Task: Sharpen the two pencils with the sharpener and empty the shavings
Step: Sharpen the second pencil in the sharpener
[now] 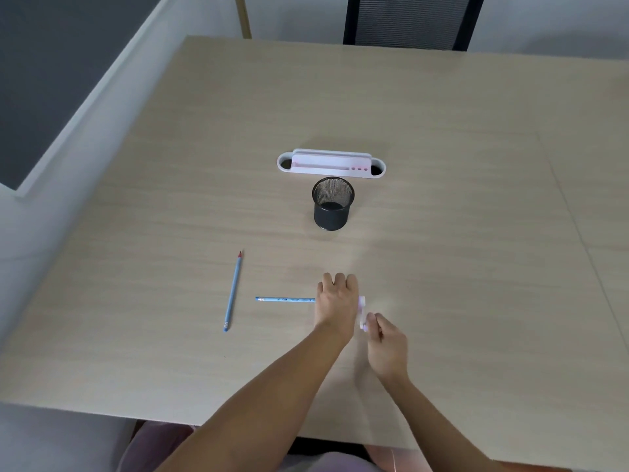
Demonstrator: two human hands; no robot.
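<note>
One blue pencil lies loose on the table at the left, its red-tipped point facing away from me. A second blue pencil lies level, pointing right, and its right end disappears under my left hand. That hand covers the body of a small white sharpener, mostly hidden. My right hand pinches the sharpener's white crank handle just right of the left hand. The handle area is blurred.
A black mesh cup stands upright beyond my hands in the middle of the wooden table. Behind it lies a white and pink desk organiser. A dark chair stands at the far edge.
</note>
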